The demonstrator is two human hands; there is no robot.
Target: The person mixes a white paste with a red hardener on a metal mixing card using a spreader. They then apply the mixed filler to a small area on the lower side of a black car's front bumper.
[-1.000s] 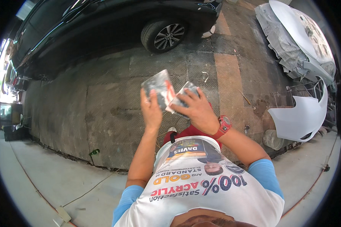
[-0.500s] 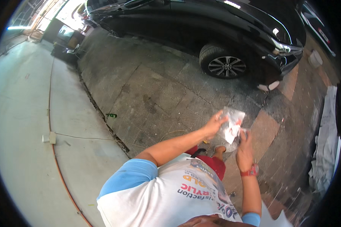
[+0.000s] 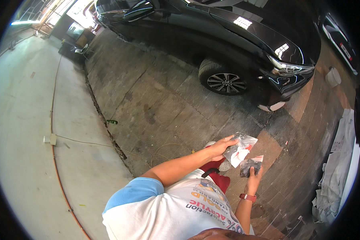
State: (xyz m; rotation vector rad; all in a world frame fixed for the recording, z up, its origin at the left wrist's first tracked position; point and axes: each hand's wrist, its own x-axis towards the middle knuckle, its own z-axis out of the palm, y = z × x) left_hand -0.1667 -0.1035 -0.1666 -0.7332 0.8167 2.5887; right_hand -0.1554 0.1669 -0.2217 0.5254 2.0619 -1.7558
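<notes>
My left hand [image 3: 222, 147] grips the edge of a flat grey plate [image 3: 246, 140], its thumb lying on top. On the plate sit a white paste [image 3: 240, 154] and a red streak beside it. Below and to the right, my right hand [image 3: 253, 179] pinches a small dark, flat spreader [image 3: 251, 164] that has a pale pinkish edge. The spreader is just apart from the plate's lower right side. A red watch band is around my right wrist.
A black car [image 3: 252, 36] stands ahead, its front wheel [image 3: 226, 83] facing me. Along the left runs a pale wall [image 3: 24, 108] with an orange hose [image 3: 62, 188]. Crumpled pale sheeting [image 3: 336, 172] hangs at the right. Farther back is a white bucket [image 3: 333, 77].
Both hands have come lower and nearer my body. The spreader has separated from the plate, and the plate's top is more visible. The head view has shifted, showing more of the car.
</notes>
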